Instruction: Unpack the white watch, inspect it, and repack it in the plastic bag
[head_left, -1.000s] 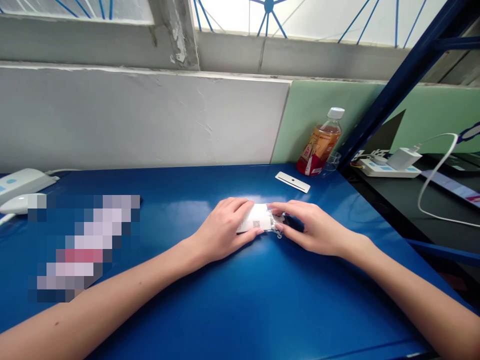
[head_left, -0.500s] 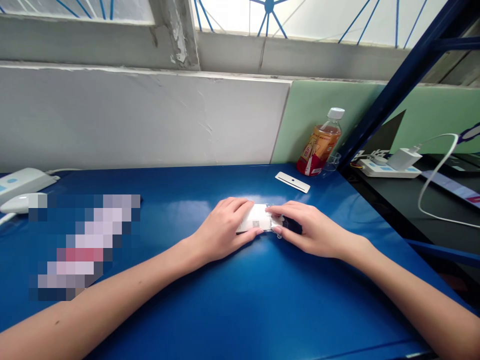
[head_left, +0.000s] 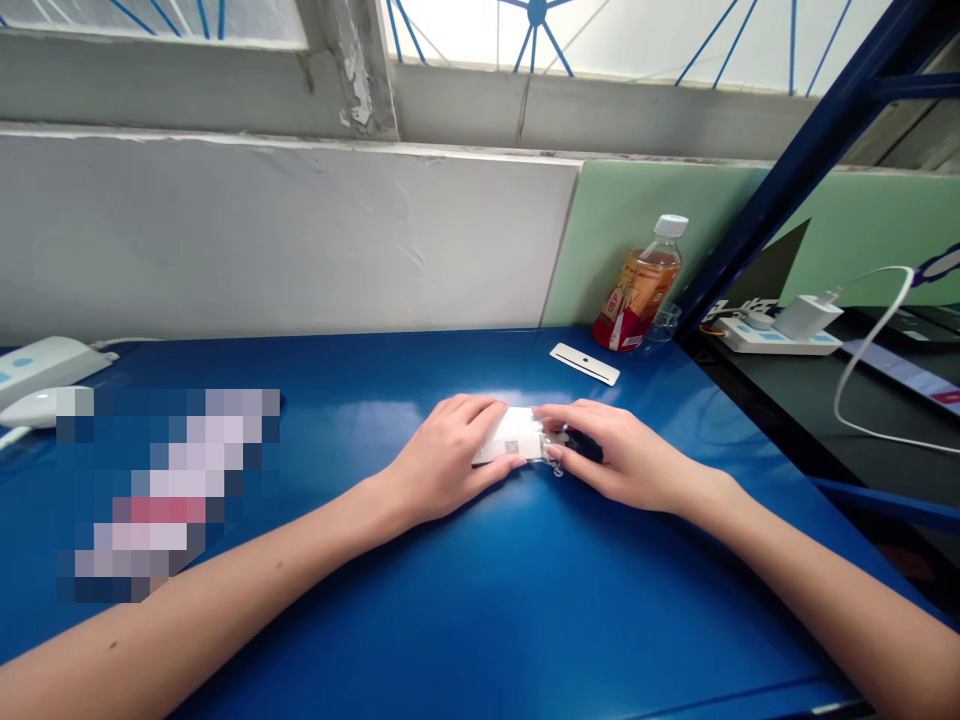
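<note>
My left hand is closed around the left part of a small white box, with the thumb along its near edge. A small dark square printed code shows on the box face. At the box's right end, a small clear and silvery piece sticks out, and its little looped chain dangles on the near side. My right hand has that piece between thumb and fingertips. What exactly the piece is cannot be made out, as fingers partly cover it. Both hands rest low over the blue table.
A bottle with an orange and red label stands at the back right, with a flat white strip before it. At left lie a pixelated phone-like object and a white power strip. A blue metal post rises at right.
My right fingertips have shifted slightly up and right at the box's end, and more of the chain and silvery piece shows. The left hand has stayed in place.
</note>
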